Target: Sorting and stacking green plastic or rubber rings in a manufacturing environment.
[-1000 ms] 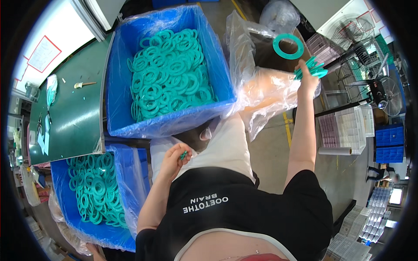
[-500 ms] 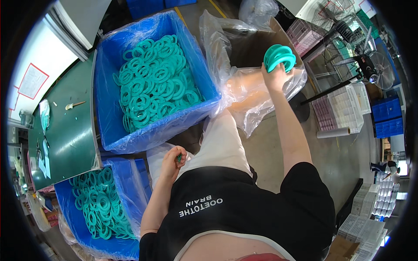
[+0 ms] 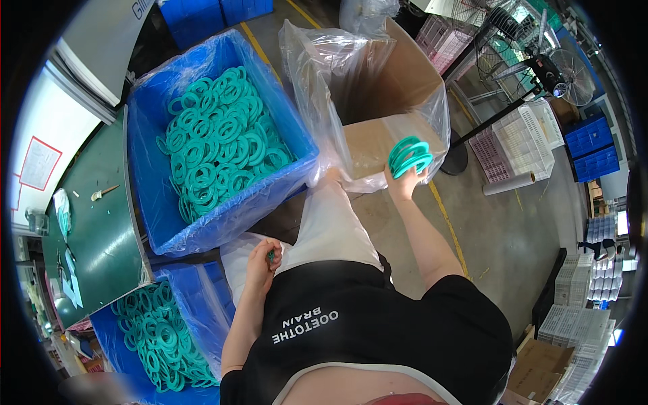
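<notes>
Right hand raised right of frame centre, fingers closed around stacked teal rings beside plastic-lined carton. Left hand at lap, fingers pinching small teal piece.

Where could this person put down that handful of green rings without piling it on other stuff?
Free: the bag-lined cardboard box under the right hand holding teal rings, and the floor beside it. The green table is mostly bare. Crowded: both blue bins of rings.
</notes>
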